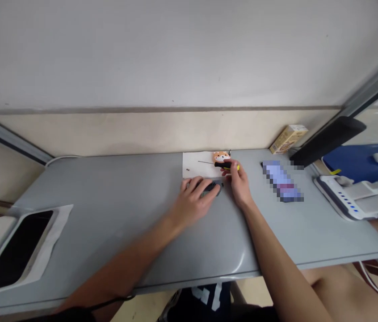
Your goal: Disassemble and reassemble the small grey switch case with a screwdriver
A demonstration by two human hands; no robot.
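A screwdriver [222, 165] with a black and yellow handle is gripped in my right hand [239, 181], its thin shaft pointing left over a white sheet of paper [192, 158]. My left hand [197, 197] curls over a small dark grey, rounded device [214, 188] with black slots, holding it on the desk just in front of the paper. The fingers cover part of that device, and its exact kind is unclear. Tiny dark bits [188, 169], perhaps screws, lie on the paper. Behind the screwdriver sits an orange and white animal-face item [221, 156].
The grey desk [118, 214] meets a wall at the back. To the right are a phone [283, 182], a small yellow box [287, 139], a black post-like object [328, 141] and a white power strip [338, 199]. A black-screened device [18, 250] lies at the left.
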